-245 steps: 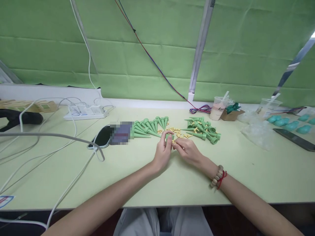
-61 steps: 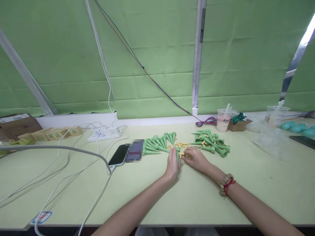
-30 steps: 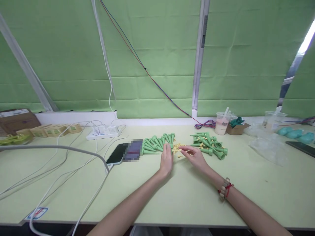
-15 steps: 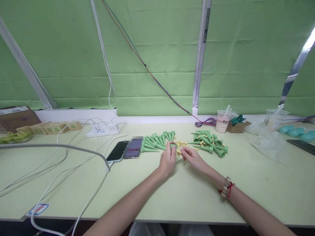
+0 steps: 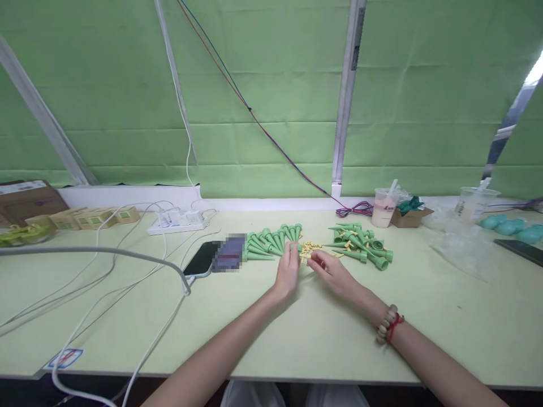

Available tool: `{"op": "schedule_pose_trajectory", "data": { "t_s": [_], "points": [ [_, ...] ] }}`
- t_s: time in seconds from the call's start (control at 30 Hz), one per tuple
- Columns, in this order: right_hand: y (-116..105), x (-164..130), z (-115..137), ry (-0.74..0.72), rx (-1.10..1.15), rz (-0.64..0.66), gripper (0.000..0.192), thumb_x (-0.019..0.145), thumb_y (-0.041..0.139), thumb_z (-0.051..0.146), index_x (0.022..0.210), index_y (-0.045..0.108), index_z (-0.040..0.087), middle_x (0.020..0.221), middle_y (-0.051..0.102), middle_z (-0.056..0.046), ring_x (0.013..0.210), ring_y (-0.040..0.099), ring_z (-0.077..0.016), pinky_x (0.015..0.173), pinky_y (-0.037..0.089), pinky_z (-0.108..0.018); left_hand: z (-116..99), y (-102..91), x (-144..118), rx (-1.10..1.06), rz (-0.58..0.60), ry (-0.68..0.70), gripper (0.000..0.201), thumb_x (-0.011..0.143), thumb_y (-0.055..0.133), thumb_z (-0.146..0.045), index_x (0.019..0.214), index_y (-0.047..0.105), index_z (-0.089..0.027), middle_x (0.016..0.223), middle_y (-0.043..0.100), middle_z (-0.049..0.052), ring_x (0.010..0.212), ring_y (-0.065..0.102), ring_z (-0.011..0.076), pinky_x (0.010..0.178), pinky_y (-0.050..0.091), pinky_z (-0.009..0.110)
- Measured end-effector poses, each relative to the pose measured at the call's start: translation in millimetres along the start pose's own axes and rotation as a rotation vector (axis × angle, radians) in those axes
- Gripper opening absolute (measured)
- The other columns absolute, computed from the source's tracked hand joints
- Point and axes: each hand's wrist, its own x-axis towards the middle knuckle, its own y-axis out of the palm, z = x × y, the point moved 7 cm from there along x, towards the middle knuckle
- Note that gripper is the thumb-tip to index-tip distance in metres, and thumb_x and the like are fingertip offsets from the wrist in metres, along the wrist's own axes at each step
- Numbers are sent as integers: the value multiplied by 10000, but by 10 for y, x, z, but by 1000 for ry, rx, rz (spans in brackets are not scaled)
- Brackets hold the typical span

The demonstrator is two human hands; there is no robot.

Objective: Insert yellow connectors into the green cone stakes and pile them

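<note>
My left hand (image 5: 288, 272) is closed around a green plastic cone-shaped spike (image 5: 299, 247), whose wide end shows past the fingertips. My right hand (image 5: 333, 272), wearing a bead bracelet and a red cord, is just to the right with its fingertips pinched together; whatever they hold is hidden. Between and beyond the hands lies a heap of small yellow pieces (image 5: 313, 246). To the left, several green spikes (image 5: 265, 240) are laid out in a fan. A looser pile of green spikes (image 5: 360, 244), mixed with a few yellow pieces, lies to the right.
Two phones, one dark-screened (image 5: 202, 259), lie left of the fan. White cables run to a power strip (image 5: 178, 223). A pink drink cup (image 5: 383, 209), a small cardboard box (image 5: 409, 218) and a plastic bag (image 5: 460, 249) stand or lie on the right.
My right hand's fingertips have shifted slightly up and left. The left fingers have turned a little, with the wide end of the held spike now showing above them.
</note>
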Motion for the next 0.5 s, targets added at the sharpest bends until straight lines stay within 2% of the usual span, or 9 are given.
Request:
{"op": "schedule_pose_trajectory", "data": {
  "t_s": [0.1,0.17,0.33,0.4,0.5],
  "points": [
    [11,-14,15,-25,-27,-10,353,911,345,457,672,438,215,668,471,-2,621,426,-157,597,344,-284,-13,76,-20,5,109,9,357,902,257,-489,871,469,-204,778,486,15,732,462,154,709,378,281],
    [59,-14,-8,-5,45,3,417,915,303,485,615,402,213,619,438,7,597,405,-150,599,342,-287,-27,104,-52,24,159,18,359,909,235,-476,901,468,-202,730,470,1,682,451,147,681,371,279],
    [307,-24,-165,261,469,157,598,842,193,685,481,308,222,439,315,41,430,357,-109,472,343,-260,-40,92,-106,135,188,24,387,906,233,-489,1037,460,-205,490,269,-75,453,315,132,521,266,264],
    [318,-21,-189,303,521,157,631,823,204,709,487,381,206,424,380,33,396,396,-98,446,364,-248,-48,83,-98,105,171,19,394,901,243,-503,1037,464,-207,495,289,-71,457,333,133,523,276,262],
    [162,16,-202,260,467,-2,527,794,401,670,703,554,174,585,560,4,437,500,-100,455,422,-240,-37,71,-61,-2,111,-18,375,893,264,-513,989,467,-212,612,425,-34,569,431,138,594,355,262]
  ]
}}
